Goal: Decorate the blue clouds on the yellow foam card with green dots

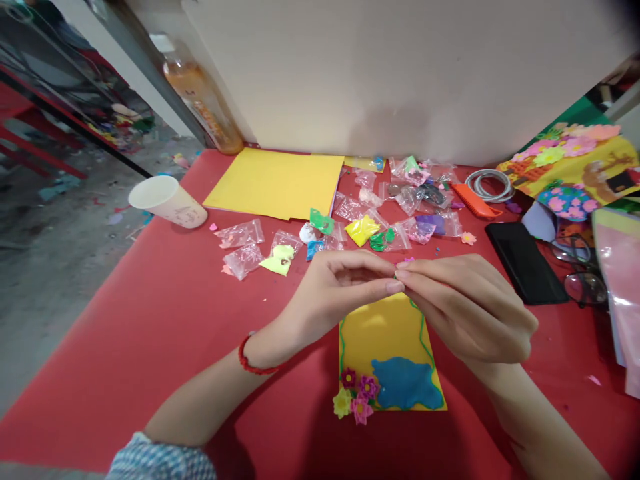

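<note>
My left hand [345, 283] and my right hand [465, 303] meet fingertip to fingertip above a yellow card [380, 333]. Both are closed in a pinch; a tiny greenish bit shows between them, too small to name. On the card lies a flat blue clay patch [406, 383], low and to the right. Clay flowers in yellow [343, 403], pink [362, 408] and magenta [369, 387] cluster at its lower left corner. Thin green clay strands [426, 337] run along the card's sides. My hands hide its top edge.
Small bags of coloured clay, such as yellow [363, 230], lie beyond my hands. Further back are yellow sheets [280, 180], a paper cup [167, 201] and a bottle [203, 100]. A phone [525, 262], glasses [585, 287], orange cutter [475, 201] and decorated card [570, 173] are on the right.
</note>
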The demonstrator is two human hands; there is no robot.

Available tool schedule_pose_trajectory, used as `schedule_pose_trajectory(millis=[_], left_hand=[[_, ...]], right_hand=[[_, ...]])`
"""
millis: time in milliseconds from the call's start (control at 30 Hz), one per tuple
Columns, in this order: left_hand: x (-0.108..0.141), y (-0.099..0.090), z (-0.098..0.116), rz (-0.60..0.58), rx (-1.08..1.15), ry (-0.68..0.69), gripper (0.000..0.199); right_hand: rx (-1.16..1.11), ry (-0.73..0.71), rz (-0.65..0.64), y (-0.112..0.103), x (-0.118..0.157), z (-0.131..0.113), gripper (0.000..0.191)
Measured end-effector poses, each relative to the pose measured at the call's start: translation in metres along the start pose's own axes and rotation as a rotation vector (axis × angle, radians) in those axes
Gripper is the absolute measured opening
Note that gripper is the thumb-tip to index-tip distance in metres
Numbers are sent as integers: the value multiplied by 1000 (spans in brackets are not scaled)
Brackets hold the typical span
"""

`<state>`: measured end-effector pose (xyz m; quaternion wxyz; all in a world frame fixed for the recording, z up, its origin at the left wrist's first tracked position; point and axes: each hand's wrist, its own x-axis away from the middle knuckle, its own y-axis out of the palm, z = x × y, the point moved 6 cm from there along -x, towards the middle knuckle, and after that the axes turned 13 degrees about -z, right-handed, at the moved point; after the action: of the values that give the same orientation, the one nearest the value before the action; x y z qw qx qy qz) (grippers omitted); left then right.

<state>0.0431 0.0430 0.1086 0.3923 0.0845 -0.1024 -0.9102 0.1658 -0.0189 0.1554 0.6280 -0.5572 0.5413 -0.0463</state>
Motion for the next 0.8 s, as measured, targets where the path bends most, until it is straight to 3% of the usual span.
schedule_pose_trajectory(millis=[300, 533, 800], left_hand=[[0, -4, 11, 32, -169, 85, 2], [5, 0, 27, 109, -486, 303, 10], [7, 3, 30, 104, -535, 311, 12]], right_hand=[[-185, 145, 69, 0, -4, 9, 26], [-503, 358, -8, 9, -6, 21, 14], [-735, 401, -19, 18, -3, 27, 13]])
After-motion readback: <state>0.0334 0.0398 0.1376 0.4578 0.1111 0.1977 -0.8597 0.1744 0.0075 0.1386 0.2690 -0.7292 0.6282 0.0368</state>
